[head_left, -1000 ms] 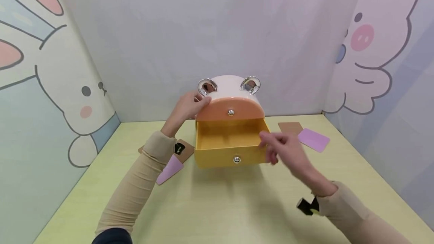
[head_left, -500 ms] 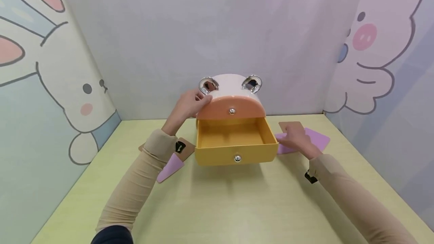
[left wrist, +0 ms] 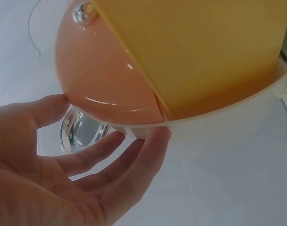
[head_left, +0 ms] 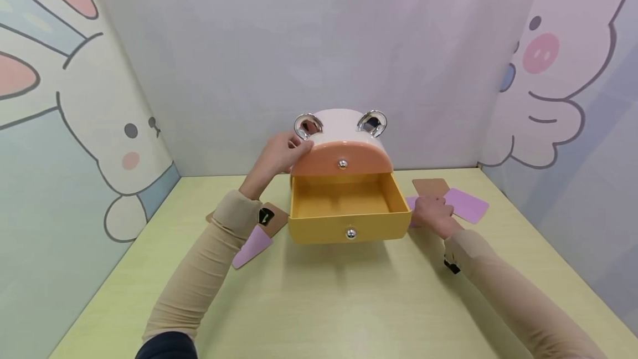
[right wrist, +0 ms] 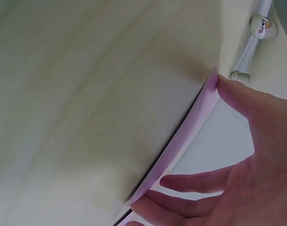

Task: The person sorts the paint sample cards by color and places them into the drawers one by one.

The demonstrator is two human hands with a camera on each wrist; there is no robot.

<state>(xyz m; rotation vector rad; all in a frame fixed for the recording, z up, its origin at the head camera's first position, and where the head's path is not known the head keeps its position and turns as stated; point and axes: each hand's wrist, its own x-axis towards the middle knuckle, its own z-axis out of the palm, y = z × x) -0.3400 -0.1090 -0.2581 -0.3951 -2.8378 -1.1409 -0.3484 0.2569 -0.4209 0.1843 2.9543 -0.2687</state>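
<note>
A white storage box (head_left: 340,125) with silver ring-shaped ears stands at the back middle of the table. Its rounded orange upper drawer (head_left: 319,160) is closed, while the yellow lower drawer (head_left: 314,231) is pulled out and bare inside. My left hand (head_left: 279,157) grips the box's upper left side, thumb at the orange front's edge and fingers on the white shell. To the right of the yellow drawer, my right hand (head_left: 432,215) pinches a purple card (right wrist: 181,136) between thumb and fingers at its edges. The hand covers much of that card in the head view.
Another purple card (head_left: 467,205) and a brown card (head_left: 430,186) lie on the right of the table. Brown cards (head_left: 276,216) and a purple card (head_left: 252,246) lie by my left forearm. Walls with cartoon animals enclose the sides and back.
My right hand has left the yellow drawer's right corner, moved right and down to the table, and taken hold of a purple card. The left hand has stayed on the box.
</note>
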